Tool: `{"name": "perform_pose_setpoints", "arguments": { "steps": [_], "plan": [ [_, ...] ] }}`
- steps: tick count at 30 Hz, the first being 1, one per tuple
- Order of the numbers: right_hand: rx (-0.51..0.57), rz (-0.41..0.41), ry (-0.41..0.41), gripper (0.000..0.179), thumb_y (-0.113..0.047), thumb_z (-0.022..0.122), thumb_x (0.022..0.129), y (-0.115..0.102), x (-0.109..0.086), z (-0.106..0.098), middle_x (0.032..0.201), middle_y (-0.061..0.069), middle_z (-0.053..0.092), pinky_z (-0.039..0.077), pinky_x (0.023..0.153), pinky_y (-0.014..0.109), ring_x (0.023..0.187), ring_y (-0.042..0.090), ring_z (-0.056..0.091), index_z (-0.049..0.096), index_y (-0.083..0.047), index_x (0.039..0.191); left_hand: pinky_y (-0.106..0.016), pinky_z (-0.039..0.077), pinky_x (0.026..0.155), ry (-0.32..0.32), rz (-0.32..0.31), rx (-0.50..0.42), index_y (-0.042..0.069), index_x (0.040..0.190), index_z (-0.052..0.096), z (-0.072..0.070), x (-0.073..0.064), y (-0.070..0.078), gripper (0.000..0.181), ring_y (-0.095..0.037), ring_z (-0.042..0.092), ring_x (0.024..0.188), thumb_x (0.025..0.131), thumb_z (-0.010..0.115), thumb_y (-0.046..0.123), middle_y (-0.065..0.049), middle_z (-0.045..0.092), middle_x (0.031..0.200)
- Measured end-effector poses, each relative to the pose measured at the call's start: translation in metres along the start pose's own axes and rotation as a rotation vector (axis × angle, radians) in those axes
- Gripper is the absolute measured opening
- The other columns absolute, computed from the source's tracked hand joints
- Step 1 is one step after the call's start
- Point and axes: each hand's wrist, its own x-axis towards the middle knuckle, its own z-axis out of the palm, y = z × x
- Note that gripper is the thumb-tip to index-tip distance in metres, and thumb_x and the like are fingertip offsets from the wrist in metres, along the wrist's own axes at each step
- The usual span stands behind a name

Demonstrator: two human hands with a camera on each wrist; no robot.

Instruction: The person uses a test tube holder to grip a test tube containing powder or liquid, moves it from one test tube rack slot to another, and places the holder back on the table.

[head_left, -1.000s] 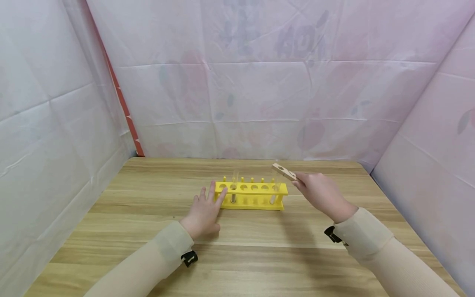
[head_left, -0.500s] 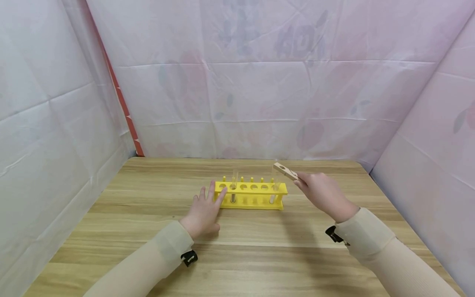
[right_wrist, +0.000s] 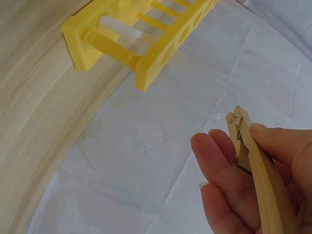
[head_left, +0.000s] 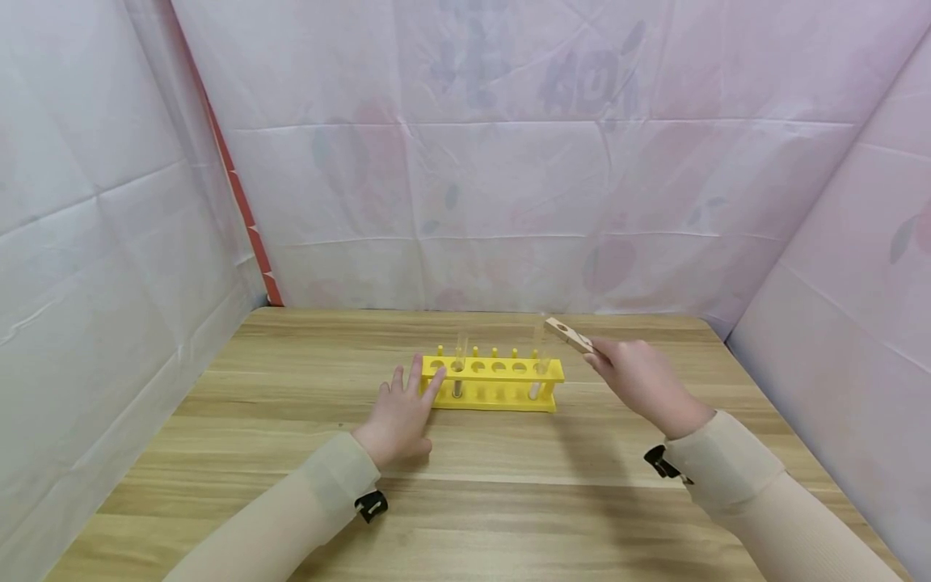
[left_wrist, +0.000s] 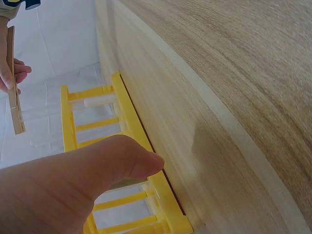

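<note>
A yellow test tube rack (head_left: 502, 376) stands on the table with two clear test tubes upright in it. The left test tube (head_left: 461, 351) has dark contents at its bottom; the right test tube (head_left: 535, 391) has white contents. My left hand (head_left: 396, 423) rests at the rack's left end, fingers spread and straight, the thumb (left_wrist: 126, 158) along its front. With my right hand (head_left: 643, 384) I grip a wooden test tube holder (right_wrist: 267, 180) by its handle. Its tip lies just right of the right tube's top, seemingly apart from it in the right wrist view.
The wood-grain table (head_left: 465, 517) extends around the rack. Pale printed sheets (head_left: 509, 186) hang behind it and on both sides. A red strip (head_left: 243, 210) runs down the back left corner.
My right hand has moved slightly right with the test tube holder, drawing its tip away from the right tube's top. The left hand and the rack stay nearly still.
</note>
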Motion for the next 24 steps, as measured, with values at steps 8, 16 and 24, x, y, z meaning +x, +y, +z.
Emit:
{"name": "perform_pose_setpoints", "arguments": {
  "steps": [8, 16, 24],
  "plan": [
    [-0.004, -0.002, 0.022, 0.016, -0.01, 0.06, 0.089, 0.005, -0.002, 0.001, 0.054, -0.003, 0.037, 0.029, 0.044, 0.027, 0.046, 0.011, 0.033, 0.054, -0.007, 0.075, -0.055, 0.041, 0.092, 0.007, 0.005, -0.01, 0.014, 0.151, 0.01, 0.001, -0.001, -0.001, 0.108, -0.052, 0.033, 0.124, 0.071, 0.072, 0.053, -0.029, 0.005, 0.15],
    [0.009, -0.004, 0.025, 0.015, -0.009, 0.061, 0.089, 0.008, -0.005, 0.0, 0.055, -0.003, 0.037, 0.03, 0.045, 0.027, 0.047, 0.011, 0.033, 0.054, -0.006, 0.075, -0.055, 0.041, 0.092, 0.003, 0.004, -0.006, 0.014, 0.151, 0.01, 0.002, 0.0, -0.001, 0.109, -0.052, 0.033, 0.124, 0.071, 0.072, 0.052, -0.029, 0.005, 0.15],
    [0.016, 0.028, 0.003, 0.011, -0.009, 0.06, 0.089, 0.013, -0.01, -0.002, 0.056, -0.003, 0.04, 0.031, 0.045, 0.027, 0.047, 0.012, 0.035, 0.058, -0.003, 0.081, -0.055, 0.041, 0.093, 0.0, 0.004, 0.0, 0.014, 0.151, 0.01, 0.001, 0.0, 0.0, 0.107, -0.052, 0.033, 0.124, 0.071, 0.071, 0.052, -0.029, 0.006, 0.15]
  ]
}}
